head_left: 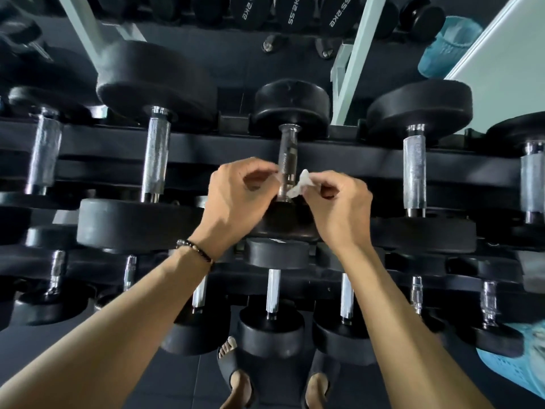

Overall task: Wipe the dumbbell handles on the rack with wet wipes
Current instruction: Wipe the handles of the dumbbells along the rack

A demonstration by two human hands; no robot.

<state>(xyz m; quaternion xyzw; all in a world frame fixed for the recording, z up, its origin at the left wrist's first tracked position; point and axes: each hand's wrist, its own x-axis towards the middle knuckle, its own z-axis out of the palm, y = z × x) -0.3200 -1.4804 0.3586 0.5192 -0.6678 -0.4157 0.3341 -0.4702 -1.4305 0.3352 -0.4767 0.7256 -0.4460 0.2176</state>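
Both hands (236, 199), wipe (299, 184), perhaps pinched

I'm standing in a gym, in its free-weights corner. In front of me a dark tiered rack (324, 156) carries rows of black round-headed dumbbells (154, 137) with knurled chrome handles, big ones on the upper tier and smaller ones (272, 314) on the tier below. Beyond the rack more weights (339, 11) show kilogram markings on their ends. Under my slippers (233, 376) lies dark matting (188, 379), the kind a weights room has.
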